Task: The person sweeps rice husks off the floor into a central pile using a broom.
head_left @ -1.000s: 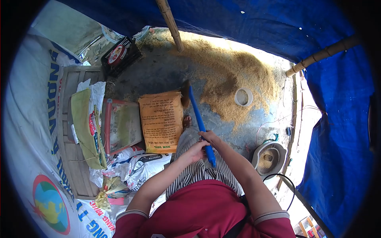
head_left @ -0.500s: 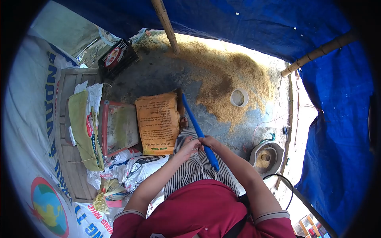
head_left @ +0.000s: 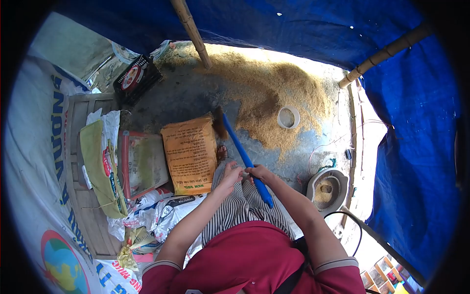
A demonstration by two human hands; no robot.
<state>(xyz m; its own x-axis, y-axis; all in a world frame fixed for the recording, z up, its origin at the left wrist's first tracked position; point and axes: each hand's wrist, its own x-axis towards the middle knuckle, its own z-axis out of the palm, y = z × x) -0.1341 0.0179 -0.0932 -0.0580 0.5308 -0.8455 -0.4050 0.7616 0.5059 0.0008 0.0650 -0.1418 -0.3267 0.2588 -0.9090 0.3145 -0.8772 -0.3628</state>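
Observation:
A broom with a blue handle (head_left: 237, 141) slants across the middle of the view, its brown bristles at the far end by the orange printed sack stack (head_left: 190, 154). My right hand (head_left: 259, 174) is closed round the handle. Just left of it is my left hand (head_left: 232, 176), fingers bent near the handle; whether it holds anything is too small to tell. Brown husks (head_left: 267, 93) lie spread over the grey floor beyond, and a white round container (head_left: 288, 117) stands among them.
A grey basin (head_left: 324, 190) with husks inside stands at the right. A black crate (head_left: 137, 80) is at the back left. Folded sacks (head_left: 101, 166) and a red-framed panel (head_left: 145, 164) lie left. Bamboo poles (head_left: 192, 33) and blue tarp surround the floor.
The view has shifted slightly, so the surroundings sit further left. The broom's bristles show more clearly beside the orange sacks. Both hands keep nearly the same place.

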